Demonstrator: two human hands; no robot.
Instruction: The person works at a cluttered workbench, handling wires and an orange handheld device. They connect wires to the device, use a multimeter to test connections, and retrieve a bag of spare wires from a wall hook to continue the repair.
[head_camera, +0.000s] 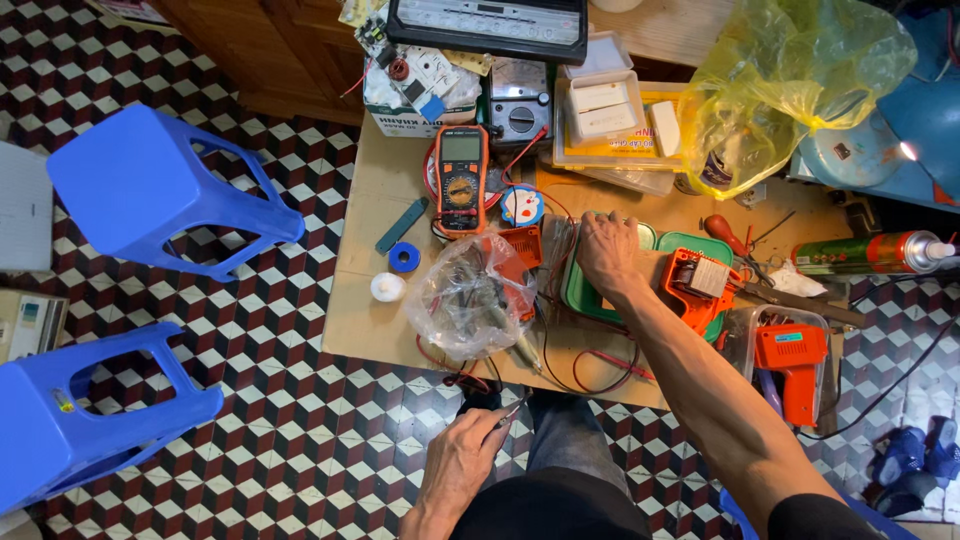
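Two blue plastic stools (175, 190) (85, 410) stand on the tiled floor. Two bare hands are in view, one left hand (462, 462) and one right hand (608, 252). The low table (355, 310) carries one orange multimeter (461, 178), one grey analogue meter (520, 100), one clear plastic bag (470, 295), one yellow plastic bag (790, 80), one blue tape roll (404, 257), one white tape roll (387, 287), one spray can (870, 252) and one orange glue gun (792, 365).
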